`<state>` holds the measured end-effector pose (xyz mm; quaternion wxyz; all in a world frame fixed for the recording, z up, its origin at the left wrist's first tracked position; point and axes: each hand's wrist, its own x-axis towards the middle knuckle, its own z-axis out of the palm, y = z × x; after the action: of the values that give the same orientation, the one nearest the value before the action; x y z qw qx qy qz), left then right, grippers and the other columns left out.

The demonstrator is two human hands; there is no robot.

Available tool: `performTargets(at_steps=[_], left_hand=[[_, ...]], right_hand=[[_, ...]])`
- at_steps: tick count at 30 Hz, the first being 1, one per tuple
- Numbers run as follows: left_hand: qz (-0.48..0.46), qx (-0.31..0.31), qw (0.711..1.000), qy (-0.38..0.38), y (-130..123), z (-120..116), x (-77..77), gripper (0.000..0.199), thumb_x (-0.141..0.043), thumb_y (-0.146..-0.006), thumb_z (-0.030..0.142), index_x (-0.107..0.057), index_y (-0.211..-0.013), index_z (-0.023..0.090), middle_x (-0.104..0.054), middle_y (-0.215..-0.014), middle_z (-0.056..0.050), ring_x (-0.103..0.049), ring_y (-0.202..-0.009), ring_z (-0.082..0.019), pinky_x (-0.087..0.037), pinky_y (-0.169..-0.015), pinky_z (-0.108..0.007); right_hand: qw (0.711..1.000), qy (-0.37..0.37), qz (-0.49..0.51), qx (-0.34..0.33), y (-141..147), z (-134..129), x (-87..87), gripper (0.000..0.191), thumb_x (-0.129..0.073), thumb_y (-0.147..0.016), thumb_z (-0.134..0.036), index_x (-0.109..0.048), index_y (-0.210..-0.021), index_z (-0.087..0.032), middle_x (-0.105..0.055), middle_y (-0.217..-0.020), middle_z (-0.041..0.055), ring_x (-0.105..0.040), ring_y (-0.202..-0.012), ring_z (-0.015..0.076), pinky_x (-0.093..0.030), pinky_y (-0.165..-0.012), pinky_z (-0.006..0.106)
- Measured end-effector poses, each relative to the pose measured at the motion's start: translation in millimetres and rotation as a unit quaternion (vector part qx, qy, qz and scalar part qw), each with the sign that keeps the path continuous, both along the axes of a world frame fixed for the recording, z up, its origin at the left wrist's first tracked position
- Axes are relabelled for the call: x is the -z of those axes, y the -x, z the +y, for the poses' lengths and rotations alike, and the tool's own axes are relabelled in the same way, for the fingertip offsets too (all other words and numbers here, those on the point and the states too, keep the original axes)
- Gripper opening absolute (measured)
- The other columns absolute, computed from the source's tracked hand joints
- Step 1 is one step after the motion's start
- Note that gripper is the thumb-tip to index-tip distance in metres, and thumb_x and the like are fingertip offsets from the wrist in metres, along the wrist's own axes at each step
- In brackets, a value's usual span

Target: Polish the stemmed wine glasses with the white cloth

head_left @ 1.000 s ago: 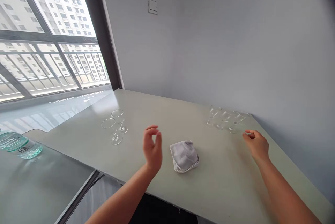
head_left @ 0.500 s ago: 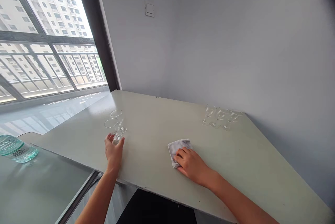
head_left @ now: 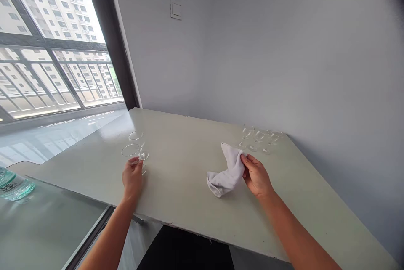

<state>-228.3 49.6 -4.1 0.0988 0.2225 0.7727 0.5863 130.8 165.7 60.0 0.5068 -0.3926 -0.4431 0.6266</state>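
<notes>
My left hand is closed around the lower bowl of a clear stemmed glass, whose foot shows beside my fingers. Just behind it stands a second stemmed glass, upright on the table. In my right hand a white cloth is pinched between thumb and fingers. The cloth hangs in loose folds above the table, its lower end drooping toward the left.
Three stemmed glasses stand in a row at the back right, close to the wall. A plastic water bottle lies at the far left on a glass-like surface. The pale table meets the wall behind.
My right hand has lifted the cloth off the table, and it has unfolded from a flat pad. My left hand has moved up from the glass's base to its bowl.
</notes>
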Motion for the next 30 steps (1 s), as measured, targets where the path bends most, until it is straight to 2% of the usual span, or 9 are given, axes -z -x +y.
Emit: performTargets(at_steps=[3, 8, 11, 14, 17, 21, 24, 27, 30], left_hand=[[0.016, 0.05, 0.998, -0.032, -21, 5, -8.5, 0.029, -0.051, -0.073, 0.038, -0.052, -0.096, 0.019, -0.065, -0.085, -0.004, -0.057, -0.082, -0.018, -0.04, -0.068, -0.028], [0.082, 0.273, 0.956, -0.069, -82, 42, -32.2, 0.021, -0.047, -0.078, 0.032, -0.051, -0.094, 0.02, -0.062, -0.085, -0.002, -0.058, -0.082, -0.016, -0.041, -0.073, -0.027], [0.166, 0.387, 0.907, -0.019, -116, 74, -40.8, 0.018, -0.044, -0.08, 0.029, -0.051, -0.095, 0.021, -0.061, -0.083, -0.001, -0.057, -0.077, -0.015, -0.041, -0.071, -0.027], [0.22, 0.453, 0.864, 0.013, -136, 99, -40.9, 0.018, -0.04, -0.081, 0.028, -0.05, -0.094, 0.019, -0.06, -0.08, -0.002, -0.055, -0.073, -0.016, -0.041, -0.066, -0.028], [0.242, 0.479, 0.844, 0.013, -144, 113, -36.2, 0.02, -0.043, -0.08, 0.026, -0.05, -0.096, 0.018, -0.06, -0.084, -0.003, -0.055, -0.074, -0.016, -0.042, -0.065, -0.027], [0.343, 0.499, 0.795, -0.009, -141, 119, -28.8, 0.034, -0.051, -0.076, 0.02, -0.047, -0.109, 0.018, -0.059, -0.097, -0.006, -0.054, -0.088, -0.018, -0.041, -0.078, -0.029], [0.42, 0.475, 0.773, 0.015, -133, 119, -24.3, 0.034, -0.042, -0.081, 0.015, -0.045, -0.115, 0.016, -0.06, -0.094, -0.008, -0.054, -0.089, -0.019, -0.04, -0.081, -0.032], [0.482, 0.442, 0.756, 0.014, -125, 116, -22.4, 0.035, -0.038, -0.084, 0.015, -0.044, -0.118, 0.015, -0.06, -0.096, -0.01, -0.053, -0.09, -0.02, -0.038, -0.082, -0.035], [0.49, 0.448, 0.747, 0.001, -123, 113, -24.0, 0.029, -0.037, -0.087, 0.023, -0.049, -0.113, 0.018, -0.059, -0.093, -0.01, -0.054, -0.087, -0.019, -0.038, -0.081, -0.035]], right_hand=[[0.997, 0.032, 0.063, 0.01, -1, -3, -10.5, 0.024, -0.07, -0.064, -0.037, -0.058, -0.075, -0.02, -0.05, -0.056, -0.0055, -0.04, -0.043, 0.0068, -0.032, -0.038, 0.02], [0.995, 0.014, 0.093, 0.015, 13, -19, -33.0, 0.02, -0.063, -0.071, -0.039, -0.056, -0.076, -0.021, -0.052, -0.059, -0.0034, -0.048, -0.048, 0.0099, -0.039, -0.041, 0.021], [0.995, -0.053, 0.079, 0.021, 32, -27, -42.2, 0.019, -0.055, -0.077, -0.041, -0.052, -0.076, -0.022, -0.05, -0.06, -0.0037, -0.049, -0.05, 0.0107, -0.043, -0.044, 0.023], [0.988, -0.151, -0.014, 0.006, 52, -30, -39.5, 0.026, -0.045, -0.082, -0.045, -0.054, -0.09, -0.022, -0.057, -0.076, 0.0019, -0.056, -0.065, 0.0155, -0.047, -0.051, 0.027], [0.959, -0.214, -0.181, -0.045, 64, -26, -25.8, 0.036, -0.045, -0.082, -0.045, -0.052, -0.109, -0.022, -0.061, -0.085, 0.0062, -0.058, -0.068, 0.0172, -0.049, -0.056, 0.029], [0.922, -0.185, -0.326, -0.093, 66, -12, -4.2, 0.029, -0.052, -0.077, -0.04, -0.058, -0.098, -0.021, -0.06, -0.059, 0.0008, -0.058, -0.051, 0.0167, -0.049, -0.055, 0.032], [0.935, -0.133, -0.299, -0.139, 66, -1, 9.0, 0.029, -0.054, -0.075, -0.044, -0.062, -0.085, -0.018, -0.056, -0.049, -0.0013, -0.057, -0.045, 0.0157, -0.048, -0.051, 0.03], [0.962, -0.08, -0.193, -0.178, 65, 9, 19.9, 0.035, -0.058, -0.07, -0.049, -0.062, -0.078, -0.015, -0.057, -0.05, -0.001, -0.057, -0.046, 0.0148, -0.048, -0.049, 0.029], [0.974, -0.047, -0.112, -0.193, 57, 17, 24.1, 0.038, -0.06, -0.069, -0.051, -0.062, -0.076, -0.013, -0.058, -0.052, -0.0005, -0.057, -0.045, 0.0137, -0.046, -0.049, 0.028]])
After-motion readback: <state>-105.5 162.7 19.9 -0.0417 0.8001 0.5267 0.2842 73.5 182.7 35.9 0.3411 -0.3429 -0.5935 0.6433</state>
